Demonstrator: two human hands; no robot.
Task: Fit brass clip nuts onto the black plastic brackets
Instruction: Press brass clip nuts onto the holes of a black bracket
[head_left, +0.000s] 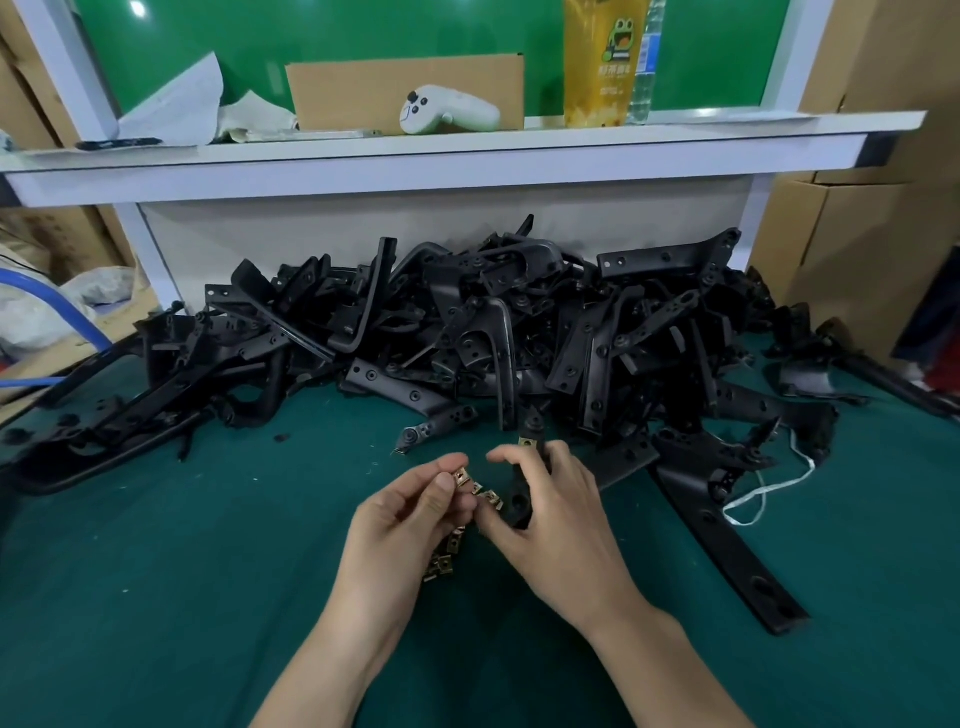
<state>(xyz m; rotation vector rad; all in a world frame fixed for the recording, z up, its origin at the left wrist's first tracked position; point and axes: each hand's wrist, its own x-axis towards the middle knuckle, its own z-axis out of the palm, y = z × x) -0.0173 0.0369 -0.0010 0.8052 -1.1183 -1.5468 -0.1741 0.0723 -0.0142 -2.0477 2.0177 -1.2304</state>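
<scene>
L hand (405, 519) pinches a brass clip nut (461, 476) at thumb & fingertip, more nuts (441, 564) bunched under it, maybe in the palm, just beside the black bracket (519, 501) gripped by R hand (561, 519) w/ curled fingers, near the bracket pile (467, 322).

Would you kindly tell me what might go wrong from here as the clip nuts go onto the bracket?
1. The left hand pinches a small brass clip nut only at the fingertips; it might slip and fall among the loose brass nuts by the palm or onto the green mat.
2. The right hand holds the slim black plastic bracket just in front of the heap of black brackets; a fitted piece could get mixed in with unfitted ones.
</scene>
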